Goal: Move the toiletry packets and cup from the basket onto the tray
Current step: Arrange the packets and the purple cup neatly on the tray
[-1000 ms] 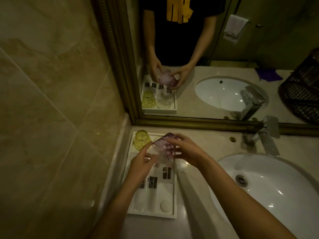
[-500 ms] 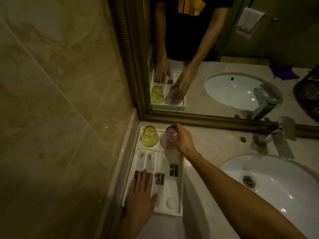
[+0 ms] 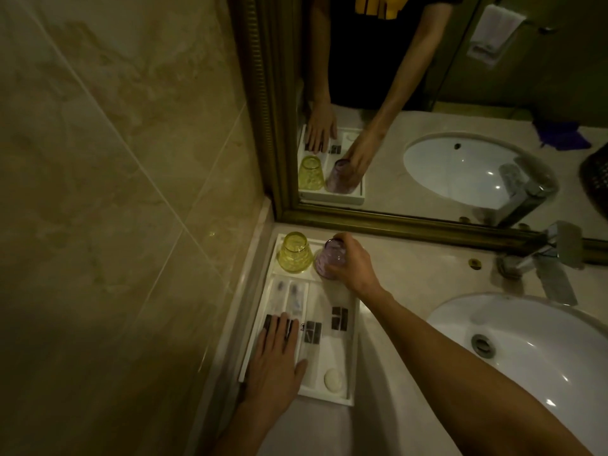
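A white tray point(image 3: 353, 353) lies on the counter against the left wall. At its far end a yellow cup point(image 3: 295, 252) stands upside down. Beside it a purple cup point(image 3: 329, 263) stands upside down too, with my right hand point(image 3: 353, 263) gripping it from the right. Several clear toiletry packets point(image 3: 339, 319) with dark labels lie in the tray's middle, and a small round soap point(image 3: 333, 379) rests at the near end. My left hand point(image 3: 274, 363) lies flat with its fingers spread over the tray's near left packets.
A white sink point(image 3: 526, 343) fills the right side, with a chrome tap point(image 3: 552, 258) behind it. A gold-framed mirror point(image 3: 427, 225) runs along the back. In the mirror a dark basket point(image 3: 595, 179) shows at the right edge. A tiled wall is close on the left.
The purple cup went from tilted in both hands above the tray to upside down at the tray's far end. My left hand moved down onto the near packets.
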Available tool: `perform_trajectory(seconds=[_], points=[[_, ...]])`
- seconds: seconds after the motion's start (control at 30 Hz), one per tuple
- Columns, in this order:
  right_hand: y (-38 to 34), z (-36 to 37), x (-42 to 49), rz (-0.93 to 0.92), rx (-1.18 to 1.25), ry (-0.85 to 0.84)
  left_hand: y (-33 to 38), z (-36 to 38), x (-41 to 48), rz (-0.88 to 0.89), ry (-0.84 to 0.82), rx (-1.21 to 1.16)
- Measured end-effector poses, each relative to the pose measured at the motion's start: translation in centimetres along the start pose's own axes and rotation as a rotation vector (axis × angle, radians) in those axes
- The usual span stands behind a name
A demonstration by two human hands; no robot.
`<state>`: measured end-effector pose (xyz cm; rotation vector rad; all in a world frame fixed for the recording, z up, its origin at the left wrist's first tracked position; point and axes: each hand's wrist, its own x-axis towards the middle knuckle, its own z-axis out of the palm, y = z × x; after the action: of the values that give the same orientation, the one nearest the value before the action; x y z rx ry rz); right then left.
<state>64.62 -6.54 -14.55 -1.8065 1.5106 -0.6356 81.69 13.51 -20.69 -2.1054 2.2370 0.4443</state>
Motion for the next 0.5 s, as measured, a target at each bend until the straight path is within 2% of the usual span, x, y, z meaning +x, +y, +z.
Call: perform_trajectory(seconds=[0.4,0.5], points=[[0.5,0.1,0.4,0.037,0.015,-0.06,0.1,0.0,0.0,-0.011,-0.018,0.004],[0.3,-0.4,-0.9,0.108,0.107,0.058,0.3,-0.1,0.1,-0.023,-0.021,0.015]])
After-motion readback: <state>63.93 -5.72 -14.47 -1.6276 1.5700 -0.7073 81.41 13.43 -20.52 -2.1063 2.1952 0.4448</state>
